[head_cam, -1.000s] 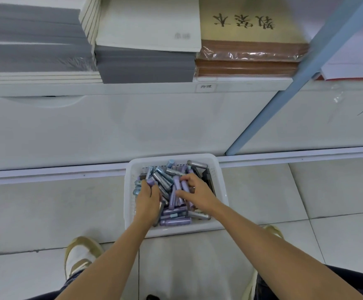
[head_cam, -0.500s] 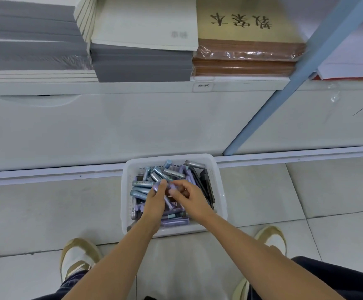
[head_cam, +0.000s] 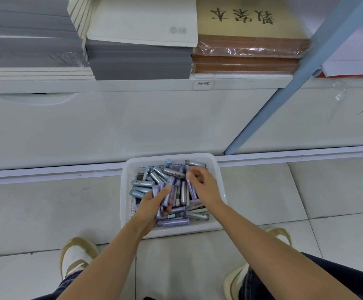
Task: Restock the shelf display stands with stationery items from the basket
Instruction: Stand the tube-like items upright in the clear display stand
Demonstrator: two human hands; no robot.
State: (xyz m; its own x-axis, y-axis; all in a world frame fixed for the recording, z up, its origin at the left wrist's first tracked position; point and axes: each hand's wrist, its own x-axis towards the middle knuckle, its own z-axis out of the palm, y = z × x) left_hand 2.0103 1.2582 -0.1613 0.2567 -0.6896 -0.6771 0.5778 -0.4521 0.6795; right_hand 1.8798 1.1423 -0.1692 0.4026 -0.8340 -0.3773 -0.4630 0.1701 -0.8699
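Observation:
A white plastic basket (head_cam: 124, 198) sits on the tiled floor against the shelf base. It holds several small purple, blue and grey tubes (head_cam: 152, 176). My left hand (head_cam: 152, 204) is inside the basket and grips a bunch of purple tubes (head_cam: 165, 194) that stick out past the fingers. My right hand (head_cam: 202, 185) hovers over the far right part of the basket with its fingers curled down onto the pile, fingertips near a grey tube (head_cam: 194, 163). Whether it holds a tube, I cannot tell.
Above the basket, a white shelf (head_cam: 133, 85) carries stacks of grey notebooks (head_cam: 139, 59) and brown wrapped notebooks (head_cam: 247, 59). A blue upright post (head_cam: 284, 94) slants down to the floor at the right. My two shoes (head_cam: 76, 254) stand on the tiles near the basket.
My right hand has moved away from the left hand toward the far right corner of the basket. My left hand stayed in place and now shows a bunch of purple tubes in its grip.

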